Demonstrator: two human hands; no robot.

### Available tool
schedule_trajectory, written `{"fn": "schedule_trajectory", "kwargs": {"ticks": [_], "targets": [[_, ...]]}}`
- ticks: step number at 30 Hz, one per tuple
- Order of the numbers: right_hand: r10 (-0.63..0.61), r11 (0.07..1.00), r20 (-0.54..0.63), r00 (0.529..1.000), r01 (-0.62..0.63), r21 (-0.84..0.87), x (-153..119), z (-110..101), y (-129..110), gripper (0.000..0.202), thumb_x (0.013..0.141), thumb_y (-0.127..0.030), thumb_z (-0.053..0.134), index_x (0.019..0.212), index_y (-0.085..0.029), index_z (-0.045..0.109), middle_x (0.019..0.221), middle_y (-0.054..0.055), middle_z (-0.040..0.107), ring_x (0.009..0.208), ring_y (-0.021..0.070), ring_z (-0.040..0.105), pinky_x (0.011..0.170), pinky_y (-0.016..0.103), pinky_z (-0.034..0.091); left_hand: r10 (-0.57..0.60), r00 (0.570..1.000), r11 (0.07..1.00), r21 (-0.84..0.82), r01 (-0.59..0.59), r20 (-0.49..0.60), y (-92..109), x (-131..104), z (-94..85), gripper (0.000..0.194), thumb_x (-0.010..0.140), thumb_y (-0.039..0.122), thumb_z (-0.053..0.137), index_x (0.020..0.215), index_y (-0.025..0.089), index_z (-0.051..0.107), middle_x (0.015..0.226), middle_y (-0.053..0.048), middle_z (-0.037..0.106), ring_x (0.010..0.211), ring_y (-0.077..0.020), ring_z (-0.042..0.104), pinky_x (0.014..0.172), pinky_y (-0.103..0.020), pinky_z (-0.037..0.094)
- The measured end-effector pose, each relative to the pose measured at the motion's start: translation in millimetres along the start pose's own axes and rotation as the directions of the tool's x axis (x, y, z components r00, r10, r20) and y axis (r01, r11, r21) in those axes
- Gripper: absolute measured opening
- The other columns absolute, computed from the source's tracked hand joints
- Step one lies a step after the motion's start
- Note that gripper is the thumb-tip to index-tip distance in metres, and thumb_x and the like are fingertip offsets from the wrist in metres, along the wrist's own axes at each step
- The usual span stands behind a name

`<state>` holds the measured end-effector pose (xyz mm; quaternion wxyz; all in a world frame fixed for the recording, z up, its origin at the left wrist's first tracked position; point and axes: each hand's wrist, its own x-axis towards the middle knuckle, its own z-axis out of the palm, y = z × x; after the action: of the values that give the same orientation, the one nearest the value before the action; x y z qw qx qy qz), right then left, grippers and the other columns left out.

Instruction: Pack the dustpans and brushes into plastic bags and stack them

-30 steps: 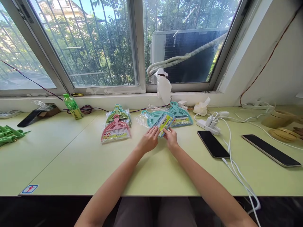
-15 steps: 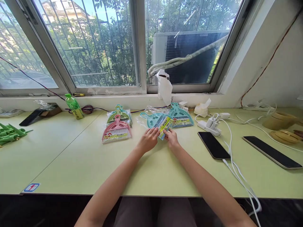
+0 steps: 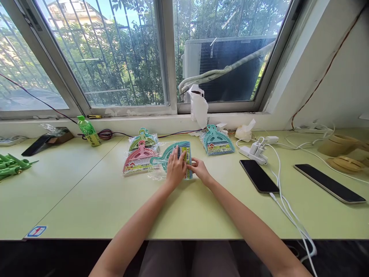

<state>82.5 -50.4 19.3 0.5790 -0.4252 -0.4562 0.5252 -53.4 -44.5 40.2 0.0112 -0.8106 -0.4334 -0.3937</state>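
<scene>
Clear-wrapped teal plastic dustpan-and-brush set (image 3: 166, 156) swings sideways

Head view: handle (image 3: 154, 160) now points left over the pale-green counter (image 3: 89, 204), so the labelled edge (image 3: 189, 174) faces the pinching right hand (image 3: 201, 171); the left hand (image 3: 175, 169) lies flat on top

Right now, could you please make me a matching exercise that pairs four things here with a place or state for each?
1. Left hand
2. Pink dustpan
3. Bottle
4. Power strip

A. Beside the coiled cable
B. On the nearer teal pack
C. White, with plugs in it
D. In front of the green dustpan

Right pairs: 1-B, 2-D, 3-A, 4-C
</scene>
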Motion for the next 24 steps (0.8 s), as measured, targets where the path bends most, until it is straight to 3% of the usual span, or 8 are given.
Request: {"fn": "schedule_trajectory", "kwargs": {"ticks": [7,11,17,24], "targets": [[-0.001,0.999,0.075,0.997,0.004,-0.041,-3.1,2.7,0.8,0.051,0.051,-0.043,0.083,0.091,-0.018,0.065,0.063,0.001,0.071,0.057,0.0182,0.066,0.052,0.026,0.05,-0.06,0.994,0.991,0.117,0.07,-0.09,-4.4,2.7,-5.4,0.048,0.09,0.025,0.043,0.138,0.024,0.047,0.157,-0.008,0.018,0.144,-0.0326,0.016,0.112,-0.053,0.023],[0.005,0.999,0.108,0.994,-0.001,-0.038,-4.3,3.5,1.3,0.051,0.051,-0.043,0.083,0.091,-0.019,0.065,0.066,0.001,0.072,0.062,0.0202,0.069,0.056,0.03,0.053,-0.053,0.997,0.983,0.173,0.061,-0.053,-7.5,3.3,-4.9,0.05,0.089,0.022,0.042,0.139,0.026,0.046,0.155,-0.007,0.024,0.143,-0.0324,0.018,0.112,-0.053,0.025],[0.041,0.998,0.124,0.991,-0.034,-0.06,-3.6,1.9,2.6,0.06,0.05,-0.044,0.083,0.099,-0.017,0.064,0.067,0.001,0.072,0.065,0.022,0.069,0.061,0.033,0.055,-0.062,0.998,0.964,0.262,0.056,0.014,-8.5,2.5,1.3,0.052,0.087,0.017,0.04,0.139,0.012,0.045,0.155,-0.013,0.025,0.143,-0.0321,0.02,0.113,-0.048,0.027],[0.029,0.997,0.109,0.994,-0.021,-0.071,-0.1,-2.7,3.7,0.056,0.052,-0.044,0.082,0.098,-0.017,0.063,0.065,0.001,0.07,0.063,0.0214,0.068,0.06,0.033,0.054,-0.067,0.997,0.992,0.105,0.064,0.029,-7.9,-0.1,10.3,0.054,0.086,0.011,0.038,0.141,0.007,0.039,0.156,-0.016,0.017,0.144,-0.0306,0.017,0.112,-0.044,0.032]]}}
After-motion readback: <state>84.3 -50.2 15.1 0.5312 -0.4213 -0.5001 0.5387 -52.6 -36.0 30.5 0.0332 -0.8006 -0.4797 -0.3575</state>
